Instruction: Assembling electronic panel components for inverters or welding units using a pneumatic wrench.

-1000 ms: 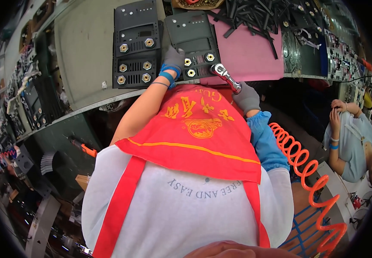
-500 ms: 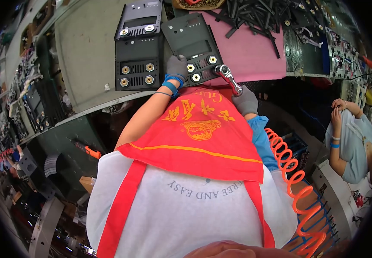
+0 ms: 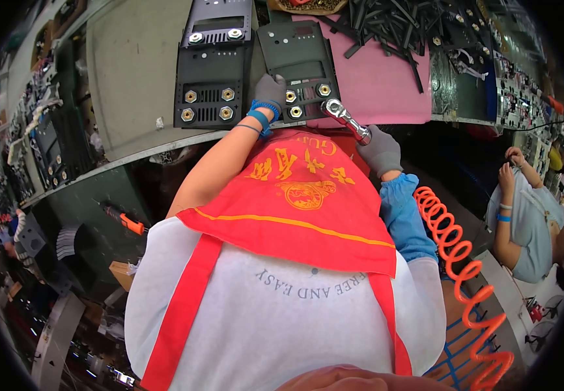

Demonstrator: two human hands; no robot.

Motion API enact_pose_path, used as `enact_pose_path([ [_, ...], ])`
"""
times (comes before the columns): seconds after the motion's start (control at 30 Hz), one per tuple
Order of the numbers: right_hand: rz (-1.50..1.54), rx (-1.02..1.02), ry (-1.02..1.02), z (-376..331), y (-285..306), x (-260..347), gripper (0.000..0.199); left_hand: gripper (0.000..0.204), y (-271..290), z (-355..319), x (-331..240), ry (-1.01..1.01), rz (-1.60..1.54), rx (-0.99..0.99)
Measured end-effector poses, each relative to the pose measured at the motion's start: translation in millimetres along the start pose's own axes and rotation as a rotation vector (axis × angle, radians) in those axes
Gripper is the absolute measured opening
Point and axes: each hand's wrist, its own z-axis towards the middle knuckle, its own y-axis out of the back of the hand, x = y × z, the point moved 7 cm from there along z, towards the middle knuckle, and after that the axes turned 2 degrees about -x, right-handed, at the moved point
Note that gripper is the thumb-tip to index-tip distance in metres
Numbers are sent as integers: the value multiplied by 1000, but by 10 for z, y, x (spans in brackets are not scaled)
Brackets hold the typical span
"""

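Observation:
My left hand point(image 3: 269, 90), in a grey glove, is closed at the left edge of a black metal panel point(image 3: 295, 51) with slots and brass-coloured hex fittings. Its fingertips are partly hidden. The panel lies at the front edge of the bench. My gloved right hand point(image 3: 381, 150) is wrapped around the handle of a shiny ratchet wrench point(image 3: 349, 122). The wrench head is just right of the panel's lower fittings; whether it touches one I cannot tell. Left of my left hand lie two similar black panels, a nearer one point(image 3: 211, 68) and a farther one point(image 3: 219, 12), with fittings.
Black strips point(image 3: 393, 29) lie heaped on a pink sheet point(image 3: 380, 85) at the back right. Beyond my left arm hangs an orange-handled tool point(image 3: 132, 225). A coiled orange hose point(image 3: 454, 238) runs beside my right arm. A person point(image 3: 529, 215) sits at far right.
The panel under my left hand has turned slightly straighter, and that hand sits a little farther up. The wrench stays in my right hand, its head close to the panel's right side.

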Motion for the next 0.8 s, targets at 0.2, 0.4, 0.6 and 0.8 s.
enact_pose_path([
  [0.2, 8, -4, 201, 100, -157, 272, 32, 43, -146, 28, 45, 51, -55, 37],
  [0.4, 14, -32, 338, 86, -107, 504, 31, 60, -219, 100, 98, 121, 5, 155],
  [0.6, -12, 28, 278, 152, -248, 414, 28, 63, -249, 178, 63, 120, 30, 192],
  [0.8, -14, 5, 340, 239, -358, 420, 34, 61, -165, 70, 78, -46, -69, 143],
])
